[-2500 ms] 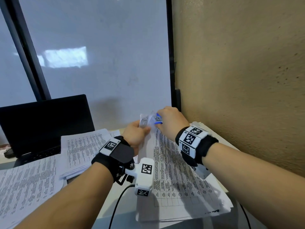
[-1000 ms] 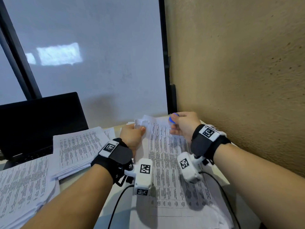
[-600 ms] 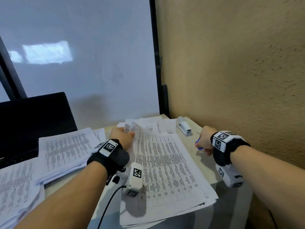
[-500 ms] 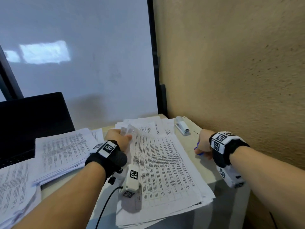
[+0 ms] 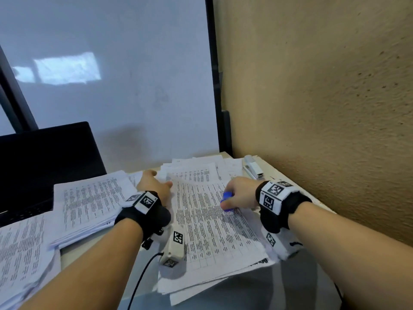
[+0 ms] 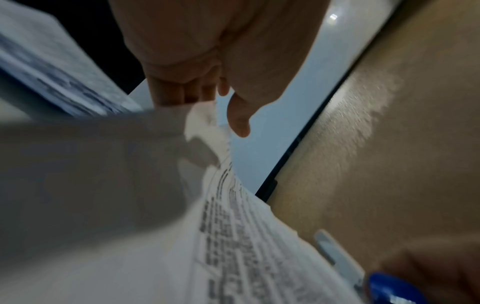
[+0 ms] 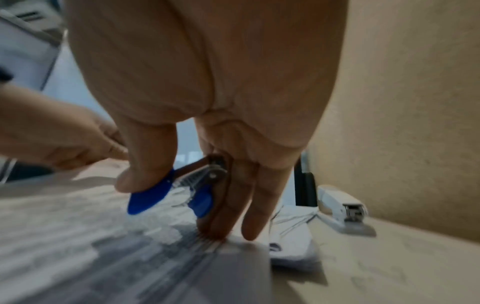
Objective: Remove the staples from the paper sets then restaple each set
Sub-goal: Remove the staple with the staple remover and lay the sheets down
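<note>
A printed paper set (image 5: 212,222) lies on top of a paper pile in front of me. My left hand (image 5: 162,183) holds its curled top-left corner (image 6: 205,121), with the fingers behind the sheet and the thumb in front. My right hand (image 5: 225,201) hovers over the middle of the top page. It pinches a blue staple remover (image 7: 153,197) between thumb and fingers, and its fingertips (image 7: 210,228) touch the page. A white stapler (image 5: 252,168) lies past the right hand, close to the wall.
A second stack of printed sheets (image 5: 89,200) lies to the left, with more sheets (image 5: 20,253) at the near left. A black laptop (image 5: 44,157) stands behind them. The tan wall (image 5: 324,108) runs close along the table's right edge.
My right hand swung out to the table's right edge near the stapler, then came back over the page, still holding the remover. The left hand kept the corner and lowered it.
</note>
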Motion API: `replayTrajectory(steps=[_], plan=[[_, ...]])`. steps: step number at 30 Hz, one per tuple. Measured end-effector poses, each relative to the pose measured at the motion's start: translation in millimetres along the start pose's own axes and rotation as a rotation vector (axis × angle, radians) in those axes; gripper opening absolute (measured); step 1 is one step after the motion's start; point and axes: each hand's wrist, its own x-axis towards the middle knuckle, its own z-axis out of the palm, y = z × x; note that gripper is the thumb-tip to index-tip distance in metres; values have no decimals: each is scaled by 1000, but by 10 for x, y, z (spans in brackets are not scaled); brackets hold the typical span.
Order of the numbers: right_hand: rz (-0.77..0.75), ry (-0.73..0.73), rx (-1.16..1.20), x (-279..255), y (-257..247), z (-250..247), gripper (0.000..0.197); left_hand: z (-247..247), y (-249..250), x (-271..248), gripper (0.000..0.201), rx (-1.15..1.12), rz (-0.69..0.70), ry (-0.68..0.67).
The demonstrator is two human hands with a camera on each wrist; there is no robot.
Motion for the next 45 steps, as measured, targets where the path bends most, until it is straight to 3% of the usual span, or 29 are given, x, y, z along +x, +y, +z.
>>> replayTrajectory(steps=[3, 6, 7, 10, 15, 19, 21, 23, 25, 26, 30, 33, 35, 39, 42, 45], plan=[[-15, -43, -182, 58, -75, 33, 37, 32, -95, 10, 63, 192, 38, -48], [-20, -73, -256, 95, -131, 8, 41, 4, -180, 39, 26, 474, 0, -155], [-20, -79, -279, 103, -149, 12, 42, -8, -182, 40, 17, 452, -44, -219], [-6, -61, -323, 142, -176, 47, 43, -18, -229, 56, 25, 304, -115, -359], [0, -53, -377, 141, -247, 77, 42, -56, -191, 28, 29, 155, -194, -389], [-5, -47, -353, 140, -224, 75, 42, -56, -49, -171, 34, 187, -132, -455], [-7, -50, -328, 142, -190, 78, 45, -33, 25, -296, 34, 195, -75, -363], [-4, -48, -294, 111, -146, 74, 48, -63, 71, -372, 40, 194, -30, -389], [-15, -33, -231, 50, -72, 50, 43, -28, 26, -352, 43, 102, -67, -330], [-14, -29, -179, 24, -20, 30, 40, -40, 9, -339, 42, 82, -8, -309], [30, -12, 71, -141, 95, -126, 27, -197, -6, -290, 35, -85, 45, -220], [-15, 112, 140, -252, -8, -245, 30, -453, -50, -265, 23, -280, 29, -160], [-90, 174, 327, -307, -196, -296, 26, -627, -92, -246, 13, -385, 29, -110], [-217, 273, 652, -285, -784, -295, 18, -1032, -55, -324, 19, -587, 97, 111], [-351, 375, 780, -292, -1359, -250, 13, -1387, 2, -363, 16, -555, 222, 344], [-466, 427, 846, -371, -1861, -132, 8, -1644, -26, -369, 12, -527, 238, 484]])
